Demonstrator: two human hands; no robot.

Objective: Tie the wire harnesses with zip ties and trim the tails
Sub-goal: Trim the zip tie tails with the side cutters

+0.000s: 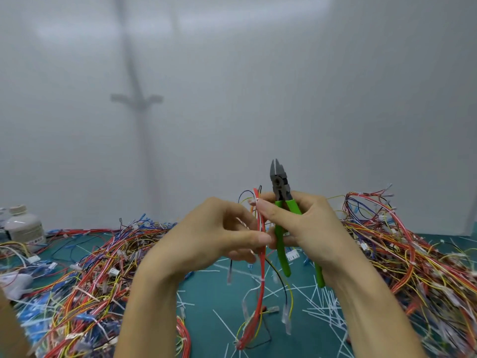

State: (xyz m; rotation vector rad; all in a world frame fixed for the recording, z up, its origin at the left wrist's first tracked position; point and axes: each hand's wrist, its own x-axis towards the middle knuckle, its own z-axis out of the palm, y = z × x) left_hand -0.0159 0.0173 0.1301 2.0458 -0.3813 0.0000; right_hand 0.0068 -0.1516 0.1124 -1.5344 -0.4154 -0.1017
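Observation:
I hold a red, yellow and black wire harness (261, 267) upright over the green mat. My left hand (219, 233) pinches the bundle at mid height between thumb and fingers. My right hand (304, 223) grips green-handled flush cutters (280, 192), jaws pointing up and slightly apart, while its fingertips also press the harness near a white zip tie (254, 202) at the top. A second white tie (262, 280) circles the bundle lower down. The harness ends hang down with clear connectors.
Big heaps of coloured wire harnesses lie at the left (90, 275) and at the right (402, 254). Cut white zip-tie tails (322, 303) litter the green mat (214, 295). A white bottle (23, 226) stands far left by the grey wall.

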